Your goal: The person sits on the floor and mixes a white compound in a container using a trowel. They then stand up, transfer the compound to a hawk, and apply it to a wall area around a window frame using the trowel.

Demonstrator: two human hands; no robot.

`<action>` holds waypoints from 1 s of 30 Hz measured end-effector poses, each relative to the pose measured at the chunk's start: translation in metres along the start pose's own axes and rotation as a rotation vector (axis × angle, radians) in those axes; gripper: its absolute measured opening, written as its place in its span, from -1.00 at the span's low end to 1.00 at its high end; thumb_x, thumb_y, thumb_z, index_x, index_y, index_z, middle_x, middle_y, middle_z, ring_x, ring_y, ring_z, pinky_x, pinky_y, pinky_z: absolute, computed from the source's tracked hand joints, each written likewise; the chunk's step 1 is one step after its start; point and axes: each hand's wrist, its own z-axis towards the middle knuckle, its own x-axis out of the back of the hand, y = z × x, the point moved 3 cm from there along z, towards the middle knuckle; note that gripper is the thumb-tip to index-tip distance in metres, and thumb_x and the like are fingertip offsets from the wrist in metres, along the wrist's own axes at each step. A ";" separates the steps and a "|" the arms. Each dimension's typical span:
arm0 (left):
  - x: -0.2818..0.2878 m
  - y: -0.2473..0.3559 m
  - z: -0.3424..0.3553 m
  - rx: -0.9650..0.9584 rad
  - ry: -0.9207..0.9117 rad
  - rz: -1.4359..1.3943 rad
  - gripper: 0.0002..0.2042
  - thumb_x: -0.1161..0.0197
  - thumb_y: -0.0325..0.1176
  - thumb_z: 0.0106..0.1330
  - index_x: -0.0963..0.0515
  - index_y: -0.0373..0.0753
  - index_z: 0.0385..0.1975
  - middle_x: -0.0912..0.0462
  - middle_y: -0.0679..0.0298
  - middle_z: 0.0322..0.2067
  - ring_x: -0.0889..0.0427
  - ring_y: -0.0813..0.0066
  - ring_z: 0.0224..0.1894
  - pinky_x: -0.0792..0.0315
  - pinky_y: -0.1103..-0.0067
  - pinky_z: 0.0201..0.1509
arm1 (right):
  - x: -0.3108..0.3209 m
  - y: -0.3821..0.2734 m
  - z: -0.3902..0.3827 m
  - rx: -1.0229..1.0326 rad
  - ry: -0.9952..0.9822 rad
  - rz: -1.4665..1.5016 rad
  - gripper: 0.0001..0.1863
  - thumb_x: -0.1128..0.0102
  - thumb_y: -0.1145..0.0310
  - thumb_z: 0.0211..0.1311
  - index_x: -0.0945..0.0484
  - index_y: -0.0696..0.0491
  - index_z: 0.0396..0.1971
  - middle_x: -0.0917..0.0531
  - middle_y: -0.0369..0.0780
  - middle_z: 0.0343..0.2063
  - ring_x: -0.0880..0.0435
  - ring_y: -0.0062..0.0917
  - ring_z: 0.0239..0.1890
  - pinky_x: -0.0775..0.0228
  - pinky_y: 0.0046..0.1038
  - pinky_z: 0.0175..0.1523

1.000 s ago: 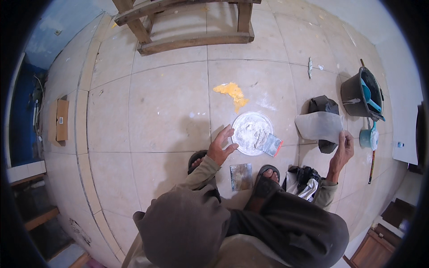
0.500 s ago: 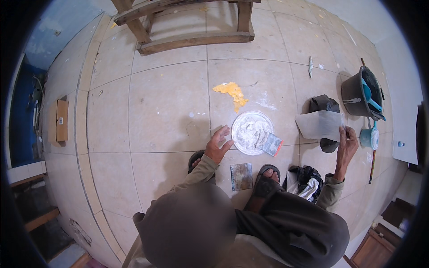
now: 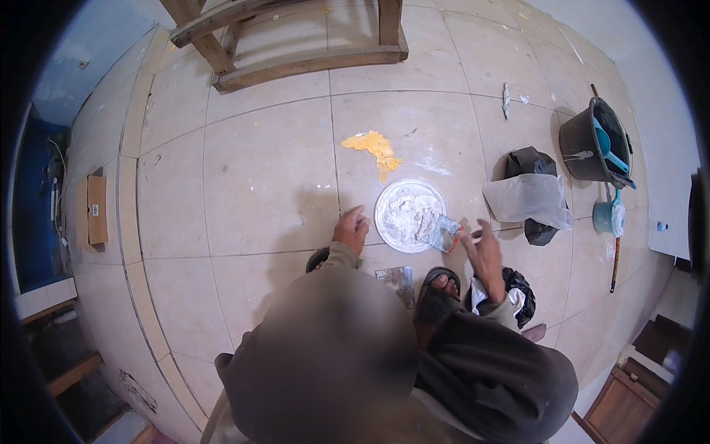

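Observation:
My left hand [image 3: 350,231] is open with curled fingers, just left of a round metal plate [image 3: 401,197] of white paste and powder. A flat scraper with a red edge [image 3: 444,233] rests on the plate's right side. My right hand [image 3: 481,248], slightly blurred, is open, its thumb at the scraper's red edge. A translucent plastic bag [image 3: 526,201] lies over a dark bundle [image 3: 529,163] at the right. A stained square sheet [image 3: 393,281] lies below the plate, between my sandaled feet. A crumpled black and white bag [image 3: 518,292] is beside my right arm.
A wooden frame [image 3: 310,61] stands ahead on the tiled floor, beyond a yellow smear [image 3: 373,148]. At the right are a black bucket [image 3: 580,144], a turquoise dipper [image 3: 603,218] and a stick [image 3: 614,274]. A cardboard box [image 3: 96,209] sits at the left.
My right hand has let go of the translucent sheet, now lying on the dark bundle, and moved left to the scraper. My left hand has shifted slightly left and up.

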 end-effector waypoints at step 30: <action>-0.024 -0.012 0.019 -0.017 0.058 0.233 -0.87 -0.22 -0.48 0.19 -0.44 -0.36 -0.35 -0.61 0.18 -0.56 -0.63 0.48 -0.56 -0.52 0.53 -0.45 | -0.016 -0.050 0.008 0.071 0.120 0.281 -0.76 -0.08 0.36 0.15 -0.49 0.25 -0.31 -0.51 0.02 -0.57 -0.51 -0.24 -0.53 -0.36 -0.28 -0.34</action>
